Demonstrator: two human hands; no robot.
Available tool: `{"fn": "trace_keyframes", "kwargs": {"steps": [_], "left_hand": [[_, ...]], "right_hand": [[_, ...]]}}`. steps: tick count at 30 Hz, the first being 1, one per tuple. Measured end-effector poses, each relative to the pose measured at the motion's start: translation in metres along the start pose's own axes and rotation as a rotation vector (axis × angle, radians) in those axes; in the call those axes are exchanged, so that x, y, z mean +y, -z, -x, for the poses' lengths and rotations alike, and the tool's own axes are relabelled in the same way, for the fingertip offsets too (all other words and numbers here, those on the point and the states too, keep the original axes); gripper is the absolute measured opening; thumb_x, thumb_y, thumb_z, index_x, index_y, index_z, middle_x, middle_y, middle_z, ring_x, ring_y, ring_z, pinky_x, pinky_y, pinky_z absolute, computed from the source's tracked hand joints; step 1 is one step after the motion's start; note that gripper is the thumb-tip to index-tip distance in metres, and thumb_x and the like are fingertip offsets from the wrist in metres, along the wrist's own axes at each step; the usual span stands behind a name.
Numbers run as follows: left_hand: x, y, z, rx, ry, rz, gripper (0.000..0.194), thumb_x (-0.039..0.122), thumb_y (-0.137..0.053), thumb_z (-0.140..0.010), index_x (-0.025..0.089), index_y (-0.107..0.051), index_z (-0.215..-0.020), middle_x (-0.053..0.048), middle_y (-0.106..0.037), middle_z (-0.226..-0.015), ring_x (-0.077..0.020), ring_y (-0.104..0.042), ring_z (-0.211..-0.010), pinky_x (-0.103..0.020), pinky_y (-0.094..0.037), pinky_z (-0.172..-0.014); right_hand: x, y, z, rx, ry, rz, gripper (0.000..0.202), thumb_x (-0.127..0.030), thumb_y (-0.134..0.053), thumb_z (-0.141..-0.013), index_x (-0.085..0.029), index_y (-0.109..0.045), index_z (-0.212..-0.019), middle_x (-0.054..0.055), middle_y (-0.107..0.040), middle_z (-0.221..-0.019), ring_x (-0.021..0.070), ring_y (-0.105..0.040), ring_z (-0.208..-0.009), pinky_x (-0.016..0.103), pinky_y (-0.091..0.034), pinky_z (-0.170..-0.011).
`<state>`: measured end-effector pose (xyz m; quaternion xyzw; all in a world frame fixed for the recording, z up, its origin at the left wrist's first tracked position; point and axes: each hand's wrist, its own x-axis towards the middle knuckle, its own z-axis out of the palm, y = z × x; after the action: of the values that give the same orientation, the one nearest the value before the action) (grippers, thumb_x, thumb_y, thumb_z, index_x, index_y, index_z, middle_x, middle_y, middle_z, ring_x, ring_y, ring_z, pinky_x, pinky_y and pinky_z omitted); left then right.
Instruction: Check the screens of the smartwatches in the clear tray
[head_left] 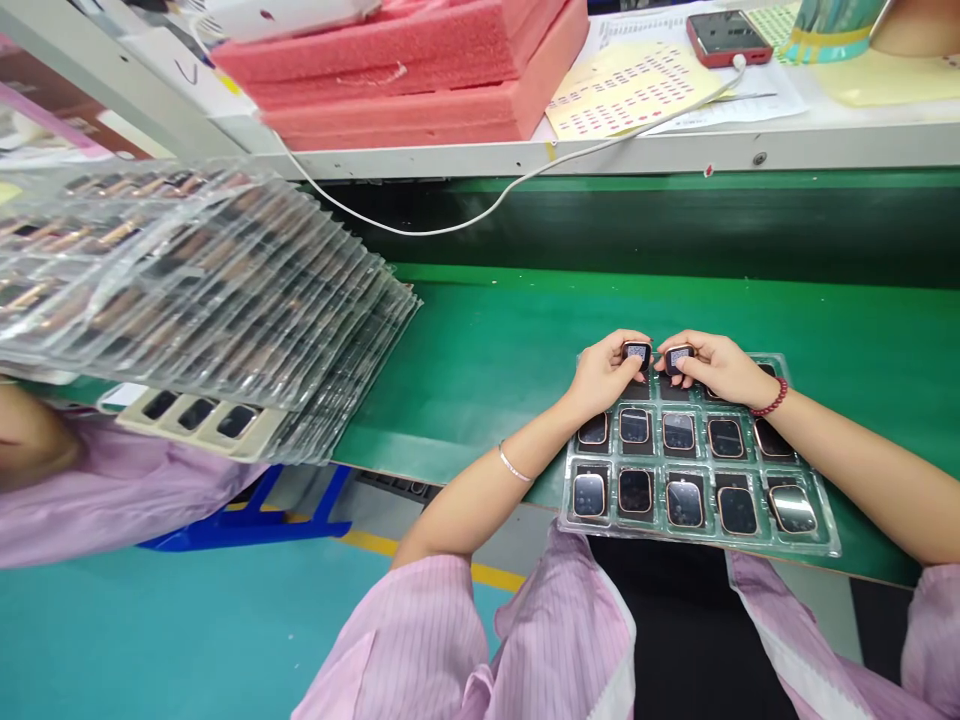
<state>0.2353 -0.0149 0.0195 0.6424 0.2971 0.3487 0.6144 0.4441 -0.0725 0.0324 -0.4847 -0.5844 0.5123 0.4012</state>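
Pinched between the fingers of my left hand (606,372) is a small square watch (637,352) with its screen lit. My right hand (712,366) grips a similar lit watch (679,357) close beside it. Both hands are over the far rows of a clear plastic tray (703,540), which lies at the front edge of the green table. Several dark-screened watches with gold-coloured rims, such as one in the near row (684,503), sit in its compartments. Parts of the far row are hidden by my hands.
A tall, leaning stack of filled clear trays (225,290) stands at the left, beside another person's arm (34,435). Above the table, a shelf (465,160) holds pink foam (420,110) and a phone (727,38). A white cable (420,233) hangs below the shelf edge.
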Motion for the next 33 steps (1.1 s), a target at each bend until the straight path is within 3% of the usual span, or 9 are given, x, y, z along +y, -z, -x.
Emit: {"fn": "trace_keyframes", "kwargs": {"steps": [17,24,28,31,33], "left_hand": [[-0.0031,-0.0011,0.0009,-0.002,-0.023,-0.024,0.023,0.019,-0.063,-0.085,0.015,-0.063,-0.107,-0.003,-0.069,-0.092,-0.0080,-0.065,-0.066,-0.021,-0.055,-0.066],[-0.0043,0.0014,0.0018,-0.016,-0.052,-0.071,0.025,0.035,-0.060,-0.091,0.016,-0.065,-0.108,-0.006,-0.072,-0.100,-0.0083,-0.065,-0.066,-0.021,-0.054,-0.066],[-0.0087,0.0015,0.0004,-0.010,-0.056,-0.076,0.031,0.022,-0.057,-0.088,0.018,-0.060,-0.119,-0.008,-0.069,-0.116,-0.0117,-0.069,-0.078,-0.025,-0.056,-0.076],[-0.0096,0.0002,-0.0001,0.015,-0.082,-0.090,0.046,0.012,-0.060,-0.079,0.020,-0.057,-0.125,-0.007,-0.068,-0.117,-0.0167,-0.069,-0.097,-0.026,-0.056,-0.082],[-0.0081,-0.0005,0.0000,0.052,-0.077,-0.132,0.047,0.012,-0.064,-0.076,0.021,-0.058,-0.122,-0.006,-0.069,-0.110,-0.0183,-0.068,-0.099,-0.025,-0.055,-0.081]], "right_hand": [[0.0025,-0.0026,0.0006,-0.004,0.016,0.039,0.024,-0.035,-0.070,-0.088,-0.021,-0.068,-0.106,0.006,-0.074,-0.095,0.0163,-0.069,-0.071,0.031,-0.062,-0.065],[0.0028,0.0005,-0.0011,0.001,0.021,-0.036,0.037,-0.054,-0.065,-0.092,-0.019,-0.068,-0.102,0.008,-0.075,-0.090,0.0145,-0.065,-0.063,0.028,-0.059,-0.059],[0.0045,-0.0002,-0.0003,0.005,0.041,0.043,0.032,-0.033,-0.072,-0.084,-0.021,-0.065,-0.112,0.006,-0.074,-0.093,0.0176,-0.067,-0.071,0.027,-0.056,-0.056],[0.0051,-0.0015,0.0015,-0.027,0.093,0.116,0.050,-0.018,-0.068,-0.078,-0.025,-0.060,-0.128,0.006,-0.073,-0.106,0.0241,-0.070,-0.095,0.032,-0.059,-0.069],[0.0044,-0.0013,0.0019,-0.050,0.091,0.109,0.054,-0.017,-0.065,-0.078,-0.025,-0.059,-0.130,0.006,-0.073,-0.111,0.0246,-0.070,-0.097,0.035,-0.060,-0.074]]}}
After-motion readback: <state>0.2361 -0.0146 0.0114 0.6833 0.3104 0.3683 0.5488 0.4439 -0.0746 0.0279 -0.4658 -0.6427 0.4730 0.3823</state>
